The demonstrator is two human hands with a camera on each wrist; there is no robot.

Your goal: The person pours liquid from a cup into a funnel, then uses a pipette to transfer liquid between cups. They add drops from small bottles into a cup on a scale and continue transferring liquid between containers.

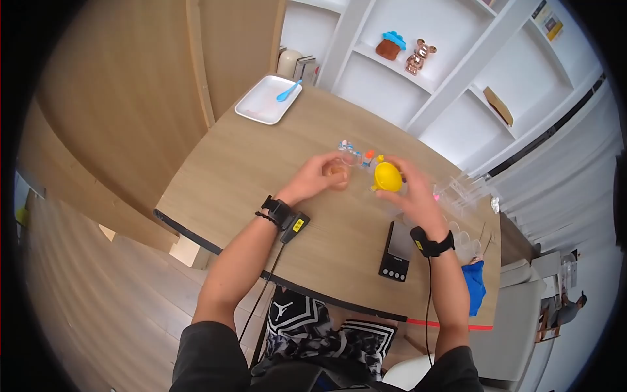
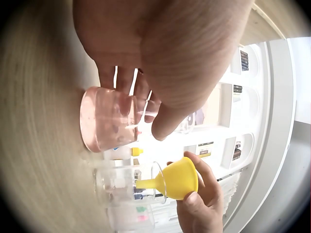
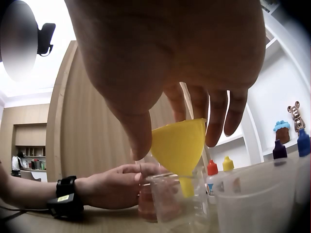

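Observation:
My right hand point(image 1: 411, 196) holds a yellow funnel point(image 1: 388, 178) by its wide rim, thumb on one side and fingers on the other. In the right wrist view, the funnel's spout point(image 3: 186, 186) points down within the outline of a clear beaker point(image 3: 167, 196). My left hand point(image 1: 313, 179) is curled round a clear cup of pink liquid point(image 2: 109, 119), which stands on the table. Its fingers point(image 2: 124, 77) lie along the cup's far side, and the thumb is near the rim. The cup and the beaker stand close together.
Small dropper bottles point(image 1: 368, 157) stand beyond the hands. A black scale point(image 1: 396, 253) lies nearer the front edge, with clear cups point(image 1: 465, 245), a clear rack point(image 1: 460, 193) and a blue cloth point(image 1: 474, 287) to the right. A white tray point(image 1: 261, 108) sits at the back left.

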